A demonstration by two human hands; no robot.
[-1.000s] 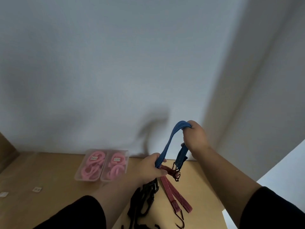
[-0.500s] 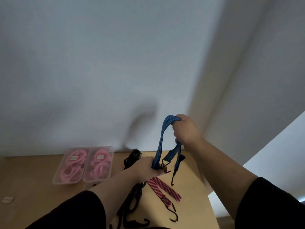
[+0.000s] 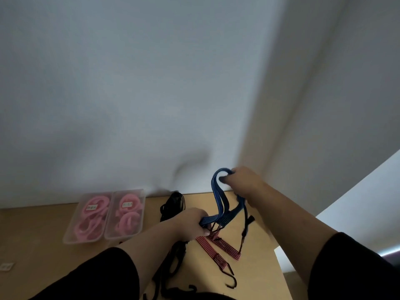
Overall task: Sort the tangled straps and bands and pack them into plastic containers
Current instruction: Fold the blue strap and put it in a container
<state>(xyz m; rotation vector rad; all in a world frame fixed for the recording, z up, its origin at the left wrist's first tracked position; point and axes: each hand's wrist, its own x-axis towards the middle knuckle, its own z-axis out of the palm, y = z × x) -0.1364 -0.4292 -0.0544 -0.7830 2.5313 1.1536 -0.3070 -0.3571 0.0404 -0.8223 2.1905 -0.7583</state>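
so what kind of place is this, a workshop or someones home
Probably a plain room at home or an office, not a workshop: a bare light wooden table pushed against a blank white wall, with only plastic containers and straps on it.

A wooden table (image 3: 39, 239) carries two clear boxes (image 3: 106, 215) of pink bands far left, black straps (image 3: 173, 204) mid-table and red striped straps (image 3: 218, 250) right.

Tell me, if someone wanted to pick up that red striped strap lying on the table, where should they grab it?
Probably by the flat striped webbing at the middle of the red strap, coming down from above. It lies flat on the table with open space on its right side. The hook at its near end is thin and curved, a poorer hold, and its far end sits under the blue strap.
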